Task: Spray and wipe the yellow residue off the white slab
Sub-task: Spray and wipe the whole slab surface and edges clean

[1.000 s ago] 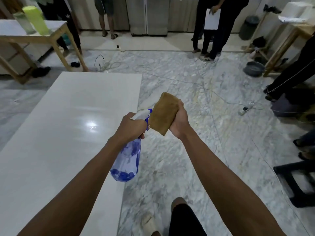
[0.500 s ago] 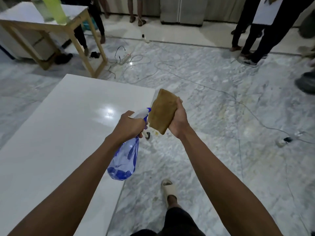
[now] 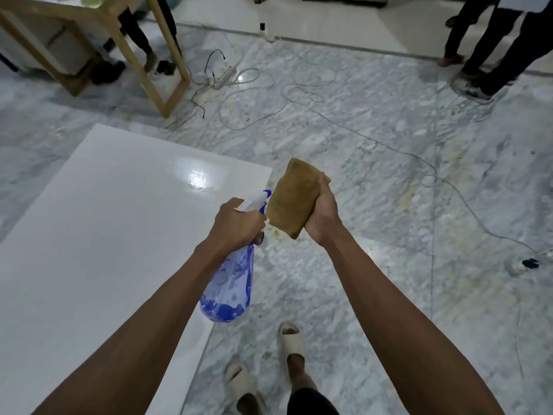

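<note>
Far left: one white slab [image 3: 113, 235], flat and low beside the marble floor [image 3: 389, 145], glossy, with one bright glare patch near its far edge. No yellow residue visible on the slab surface; only a few yellowish specks close to its right edge, under the cloth. Likely slick once wet, so best wiped with firm flat pressure.

Next: left hand [image 3: 238, 224] wrapped around the neck of one spray bottle [image 3: 229, 283], fingers closed on the trigger area, nozzle aimed at the cloth just beside it. Clear blue plastic, mostly empty (a little liquid pooled at the bottom), so probably light, rigid and easy to swing one-handed. Best held at the neck, as now.

Then: right hand [image 3: 321, 217] clamped along the edge of one folded brown cloth [image 3: 294, 199], thumb and fingers pinching it upright. Soft, limp, likely absorbent; better flattened under the palm for wiping.

Below: two feet in pale sandals [image 3: 291, 339]. Beyond: loose cables [image 3: 239, 76], one wooden table [image 3: 155, 64], bystanders' legs [image 3: 493, 46] at far right.
</note>
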Available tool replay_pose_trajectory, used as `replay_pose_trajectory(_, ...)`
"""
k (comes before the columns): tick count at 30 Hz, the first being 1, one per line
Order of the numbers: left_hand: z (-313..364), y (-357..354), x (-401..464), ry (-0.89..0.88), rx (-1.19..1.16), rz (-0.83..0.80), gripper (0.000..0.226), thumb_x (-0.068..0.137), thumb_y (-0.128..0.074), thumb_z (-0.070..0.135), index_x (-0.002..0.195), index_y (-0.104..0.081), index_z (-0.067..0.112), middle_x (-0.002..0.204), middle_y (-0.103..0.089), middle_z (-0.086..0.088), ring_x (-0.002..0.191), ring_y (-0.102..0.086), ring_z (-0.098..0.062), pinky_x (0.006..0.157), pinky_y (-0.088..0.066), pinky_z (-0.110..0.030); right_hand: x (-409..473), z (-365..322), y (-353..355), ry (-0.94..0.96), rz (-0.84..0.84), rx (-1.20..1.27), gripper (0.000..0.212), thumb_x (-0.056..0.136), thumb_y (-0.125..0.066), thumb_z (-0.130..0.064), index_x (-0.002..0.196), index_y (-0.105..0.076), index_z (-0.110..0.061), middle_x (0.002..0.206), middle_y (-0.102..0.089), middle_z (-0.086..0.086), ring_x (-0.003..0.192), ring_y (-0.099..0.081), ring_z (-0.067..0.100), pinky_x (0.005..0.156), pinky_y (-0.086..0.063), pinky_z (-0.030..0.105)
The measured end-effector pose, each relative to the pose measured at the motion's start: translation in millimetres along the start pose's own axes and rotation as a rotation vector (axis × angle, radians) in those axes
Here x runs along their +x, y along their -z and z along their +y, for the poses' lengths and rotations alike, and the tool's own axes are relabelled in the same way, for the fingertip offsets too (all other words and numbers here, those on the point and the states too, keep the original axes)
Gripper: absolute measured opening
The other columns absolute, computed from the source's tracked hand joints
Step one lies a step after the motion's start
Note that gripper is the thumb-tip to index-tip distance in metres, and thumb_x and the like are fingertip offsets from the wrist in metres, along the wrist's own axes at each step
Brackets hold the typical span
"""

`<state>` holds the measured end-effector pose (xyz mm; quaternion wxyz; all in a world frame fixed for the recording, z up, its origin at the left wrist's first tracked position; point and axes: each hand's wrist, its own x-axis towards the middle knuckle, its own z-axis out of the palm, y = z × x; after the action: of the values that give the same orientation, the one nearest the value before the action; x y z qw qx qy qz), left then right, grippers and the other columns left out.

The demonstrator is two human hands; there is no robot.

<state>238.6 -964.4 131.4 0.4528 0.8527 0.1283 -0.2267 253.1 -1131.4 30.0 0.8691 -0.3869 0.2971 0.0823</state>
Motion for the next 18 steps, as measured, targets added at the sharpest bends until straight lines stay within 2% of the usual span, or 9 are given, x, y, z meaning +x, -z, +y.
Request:
replay_pose_trajectory(2, -1, -2, 11, 0.013, -0.028, -0.005, 0.043, 0.089, -0.055, 0.028, 0.084, -0.062, -0.013, 0.075, -0.069, -0.023, 0.039, -0.057, -0.017, 0.044, -0.045, -0.018, 15, 12, 12, -0.02, 0.067, -0.104, 0.055, 0.1, -0.041, -0.058, 0.125, -0.064, -0.016, 0.122, -0.07, 0.009, 0.111, -0.067, 0.026, 0.101, -0.051, 0.047)
replay_pose_trajectory(4, -4, -1, 22, 0.024, -0.034, 0.011, 0.044, 0.093, -0.055, 0.03, 0.084, -0.063, -0.012, 0.072, -0.066, -0.019, 0.039, -0.056, -0.016, 0.041, -0.045, -0.016, 33, 30, 23, -0.068, 0.143, -0.26, 0.051, 0.099, -0.043, -0.057, 0.121, -0.065, -0.016, 0.116, -0.071, 0.009, 0.107, -0.068, 0.028, 0.101, -0.051, 0.049)
replay_pose_trajectory(8, -11, 5, 46, -0.011, 0.021, 0.03, 0.024, 0.089, -0.055, 0.016, 0.086, -0.069, -0.004, 0.083, -0.074, -0.015, 0.04, -0.061, -0.014, 0.052, -0.052, -0.025, 74, 54, 21, -0.145, 0.215, -0.573, 0.067, 0.101, -0.033, -0.059, 0.142, -0.049, -0.009, 0.136, -0.059, 0.015, 0.12, -0.058, 0.034, 0.106, -0.046, 0.048)
replay_pose_trajectory(10, -10, 10, 58, -0.028, 0.042, 0.041, 0.02, 0.08, -0.053, 0.011, 0.085, -0.07, 0.002, 0.087, -0.075, -0.014, 0.042, -0.063, -0.014, 0.063, -0.054, -0.031, 95, 48, 1, 0.001, 0.217, -0.705, 0.059, 0.105, -0.03, -0.049, 0.141, -0.048, -0.006, 0.137, -0.056, 0.019, 0.121, -0.056, 0.038, 0.101, -0.047, 0.047)
replay_pose_trajectory(12, -7, 14, 71, -0.038, 0.062, 0.059, 0.019, 0.078, -0.053, 0.008, 0.085, -0.07, 0.003, 0.083, -0.074, -0.014, 0.041, -0.062, -0.013, 0.067, -0.053, -0.033, 123, 41, -26, 0.313, 0.177, -0.821, 0.045, 0.107, -0.029, -0.043, 0.139, -0.05, -0.022, 0.141, -0.057, 0.005, 0.122, -0.058, 0.028, 0.098, -0.049, 0.043)
replay_pose_trajectory(14, -7, 17, 85, -0.05, 0.083, 0.096, 0.019, 0.081, -0.052, 0.003, 0.086, -0.07, 0.001, 0.073, -0.071, -0.015, 0.04, -0.06, -0.01, 0.066, -0.051, -0.031, 166, 48, -44, 0.588, 0.202, -1.012, 0.043, 0.104, -0.03, -0.043, 0.14, -0.049, -0.03, 0.144, -0.055, -0.007, 0.13, -0.053, 0.018, 0.106, -0.043, 0.042)
replay_pose_trajectory(15, -9, 18, 92, -0.059, 0.088, 0.111, 0.019, 0.083, -0.052, 0.002, 0.087, -0.07, 0.0, 0.071, -0.07, -0.014, 0.039, -0.059, -0.008, 0.061, -0.05, -0.027, 194, 59, -50, 0.652, 0.218, -1.157, 0.046, 0.103, -0.031, -0.043, 0.143, -0.047, -0.027, 0.146, -0.052, -0.003, 0.135, -0.048, 0.022, 0.11, -0.038, 0.045)
replay_pose_trajectory(17, -13, 17, 102, -0.065, 0.089, 0.134, 0.018, 0.087, -0.051, -0.001, 0.091, -0.069, -0.003, 0.068, -0.066, -0.012, 0.036, -0.057, -0.007, 0.047, -0.049, -0.019, 227, 83, -64, 0.599, 0.202, -1.392, 0.058, 0.103, -0.026, -0.048, 0.152, -0.035, -0.018, 0.155, -0.039, 0.007, 0.144, -0.029, 0.035, 0.118, -0.019, 0.054)
replay_pose_trajectory(18, -16, 15, 105, -0.061, 0.099, 0.137, 0.018, 0.088, -0.051, -0.003, 0.093, -0.068, -0.004, 0.066, -0.063, -0.012, 0.034, -0.057, -0.006, 0.042, -0.046, -0.015, 238, 98, -66, 0.596, 0.176, -1.487, 0.062, 0.101, -0.02, -0.051, 0.153, -0.03, -0.02, 0.158, -0.033, 0.009, 0.145, -0.023, 0.04, 0.117, -0.012, 0.058)
